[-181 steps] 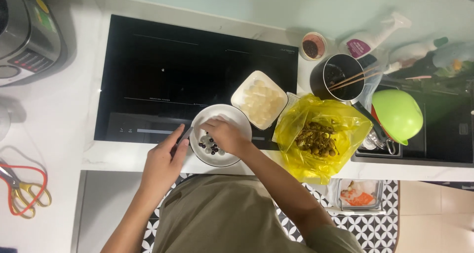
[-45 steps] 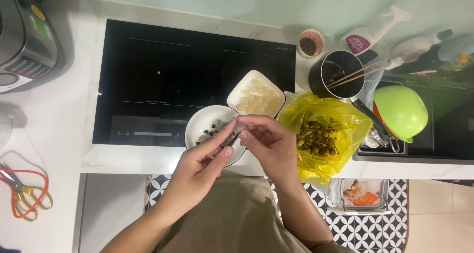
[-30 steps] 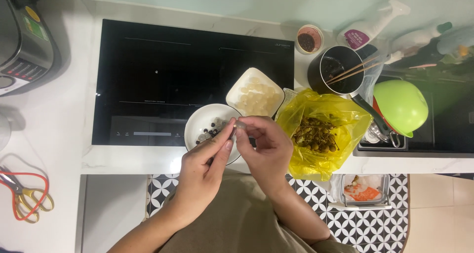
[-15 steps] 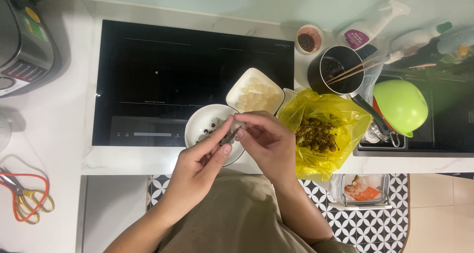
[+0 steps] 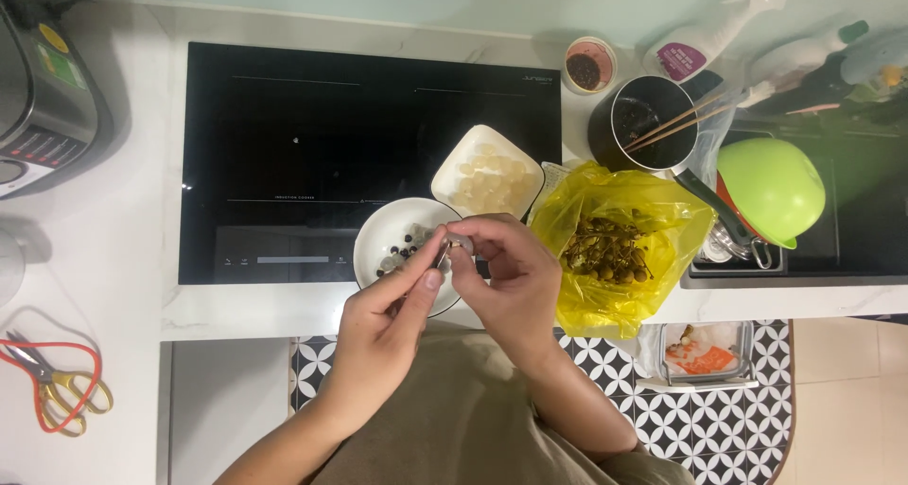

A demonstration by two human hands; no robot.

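**Small fruit held between both hands, directly above the round white bowl**

Head view, looking straight down:

- Left hand (image 5: 383,329): comes in from lower left, thumb and forefinger closed toward the meeting point of the two hands. A thin grey sliver shows at the fingertips; whether it is a small tool or part of the fruit cannot be told.
- Right hand (image 5: 506,277): comes in from lower right, fingers curled and pinched shut on a small pale fruit (image 5: 457,246), which sits at the tips of thumb and forefinger.
- Key relation: the fruit lies between the two sets of fingertips, touching both, over the right edge of the round white bowl (image 5: 378,242). It is too small to show a long axis. Both hands are equally close; the right one carries most of the grip.
- Round white bowl: holds dark seeds (image 5: 402,255) and a few pale scraps, straight beneath the pinch.
- Square white dish (image 5: 447,171): just up and right of the bowl, filled with peeled pale fruit flesh.
- Yellow plastic bag (image 5: 662,222): just right of the right hand, open, with brownish shells inside.
- Black cooktop (image 5: 312,135): behind the bowl and dish.
- Red-handled scissors (image 5: 52,386): well apart, far left on the counter.
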